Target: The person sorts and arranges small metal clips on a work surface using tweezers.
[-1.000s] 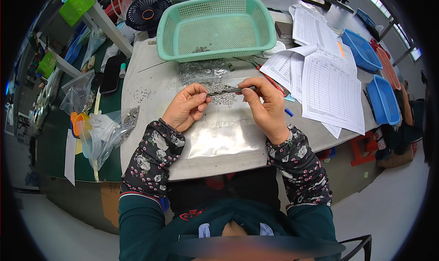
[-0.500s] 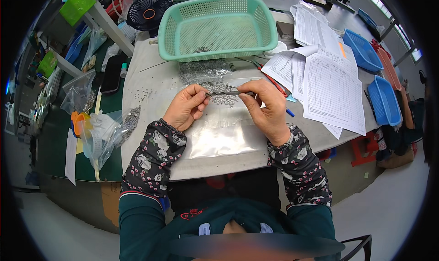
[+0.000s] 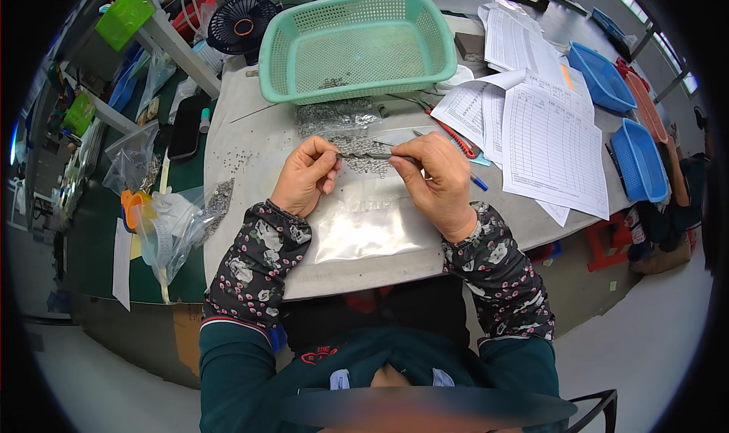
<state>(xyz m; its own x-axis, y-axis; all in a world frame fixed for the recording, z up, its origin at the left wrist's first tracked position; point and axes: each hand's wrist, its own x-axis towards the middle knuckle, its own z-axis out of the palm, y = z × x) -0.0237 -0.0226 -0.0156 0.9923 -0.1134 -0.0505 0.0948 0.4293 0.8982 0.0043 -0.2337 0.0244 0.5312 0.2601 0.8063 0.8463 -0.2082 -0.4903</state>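
Observation:
My right hand (image 3: 440,176) holds dark slim tweezers (image 3: 395,157) between thumb and fingers, their tips pointing left. Opposite it, my left hand (image 3: 307,176) is closed in a pinch close to those tips. What the left fingers grip is too small to make out. Under and just beyond the tips lies a spread of small metal parts (image 3: 372,166) on a clear plastic sheet (image 3: 364,232). A clear bag of small dark parts (image 3: 334,116) lies behind them, by the front of the green basket.
A green perforated basket (image 3: 357,89) stands at the back, beside a black fan (image 3: 241,25). Printed sheets (image 3: 554,152), a blue pen (image 3: 478,182) and red-handled pliers (image 3: 453,137) lie at right. Plastic bags (image 3: 178,232) and orange-handled scissors (image 3: 130,207) are at left.
My right hand has shifted slightly left with the tweezers. The left hand stays in nearly the same pinch. The whole view has moved a little.

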